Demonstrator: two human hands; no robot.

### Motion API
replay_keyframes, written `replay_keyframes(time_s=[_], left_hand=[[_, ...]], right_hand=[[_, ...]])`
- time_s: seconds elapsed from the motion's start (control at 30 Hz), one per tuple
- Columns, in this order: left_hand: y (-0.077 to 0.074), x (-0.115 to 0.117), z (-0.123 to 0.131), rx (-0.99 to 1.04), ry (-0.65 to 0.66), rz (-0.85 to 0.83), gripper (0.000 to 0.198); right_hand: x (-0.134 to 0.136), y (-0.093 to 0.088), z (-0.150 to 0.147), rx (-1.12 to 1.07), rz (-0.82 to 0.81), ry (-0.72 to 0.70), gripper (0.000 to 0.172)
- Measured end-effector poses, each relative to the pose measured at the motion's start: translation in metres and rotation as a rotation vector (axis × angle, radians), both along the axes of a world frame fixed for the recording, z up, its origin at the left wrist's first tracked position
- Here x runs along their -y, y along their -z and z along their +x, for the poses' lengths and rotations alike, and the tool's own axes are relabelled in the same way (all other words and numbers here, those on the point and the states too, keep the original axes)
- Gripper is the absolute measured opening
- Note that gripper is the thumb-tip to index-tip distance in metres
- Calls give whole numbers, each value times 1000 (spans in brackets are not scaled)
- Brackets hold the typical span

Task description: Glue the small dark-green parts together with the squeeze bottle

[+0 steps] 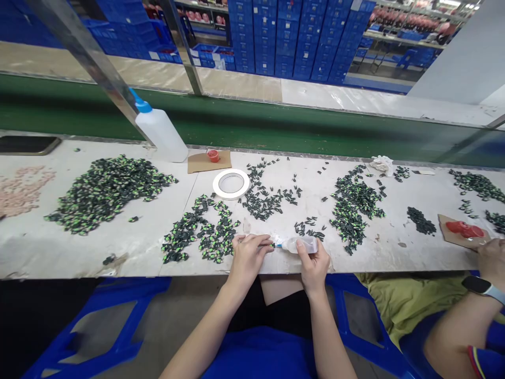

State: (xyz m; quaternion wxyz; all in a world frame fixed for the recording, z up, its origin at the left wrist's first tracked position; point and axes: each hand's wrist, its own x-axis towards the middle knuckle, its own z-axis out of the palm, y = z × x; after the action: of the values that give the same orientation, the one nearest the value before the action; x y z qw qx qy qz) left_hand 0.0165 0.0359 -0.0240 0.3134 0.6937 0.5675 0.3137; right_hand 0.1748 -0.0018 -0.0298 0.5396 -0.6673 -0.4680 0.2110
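Note:
My right hand [316,263] is closed round a small translucent squeeze bottle [294,244], which lies nearly level with its blue nozzle pointing left. Facing that nozzle, my left hand [249,253] pinches a small dark part [273,245] between thumb and fingers. The nozzle tip is at or very near this part; whether they touch I cannot tell. Left of my left hand spread small black-and-green pieces [216,231]. Beyond my hands lie loose small black pieces [262,202], with a few more [310,229] just past the bottle.
A white tape roll [215,184], a large blue-capped bottle [161,134] and cardboard with a red cap [197,163] stand farther back. Heaps of black-and-green pieces lie left [106,192] and right [351,205]. At the right edge, another person's hand [493,260] rests by more cardboard.

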Motion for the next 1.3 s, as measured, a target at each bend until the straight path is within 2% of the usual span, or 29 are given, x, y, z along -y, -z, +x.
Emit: replay_keyframes(time_s=[0.33,0.53,0.6,0.73,0.87,0.93,1.03,1.07,1.1,1.2,1.3], left_hand=[[-1,0,0,-14,6,-31,13],[-4,2,-4,11,16,-54,15],[-3,3,-7,-22,5,-40,16],[2,5,-14,-106,16,1,17],[9,7,-17,-138,-1,87,17],[12,8,-17,-159,-6,116,15],[13,12,-17,-194,1,142,12],[14,13,-17,-204,7,152,11],[13,14,-17,-212,11,162,10],[14,17,-16,-218,7,189,10],[18,15,-18,-210,9,185,11]], right_hand=[[-1,1,-1,-22,-4,-9,35],[2,6,-2,-155,201,140,28],[-1,4,-7,-124,207,100,29],[-20,-2,-24,-14,109,-55,37],[-39,-1,-35,-50,2,-171,41],[-41,-1,-33,-71,-33,-246,46],[-35,-5,-15,9,-25,-291,65],[-32,-6,-4,69,-2,-254,66],[-29,-8,8,139,28,-184,59],[-24,-7,46,335,94,155,23],[-25,-2,68,453,11,282,8]])
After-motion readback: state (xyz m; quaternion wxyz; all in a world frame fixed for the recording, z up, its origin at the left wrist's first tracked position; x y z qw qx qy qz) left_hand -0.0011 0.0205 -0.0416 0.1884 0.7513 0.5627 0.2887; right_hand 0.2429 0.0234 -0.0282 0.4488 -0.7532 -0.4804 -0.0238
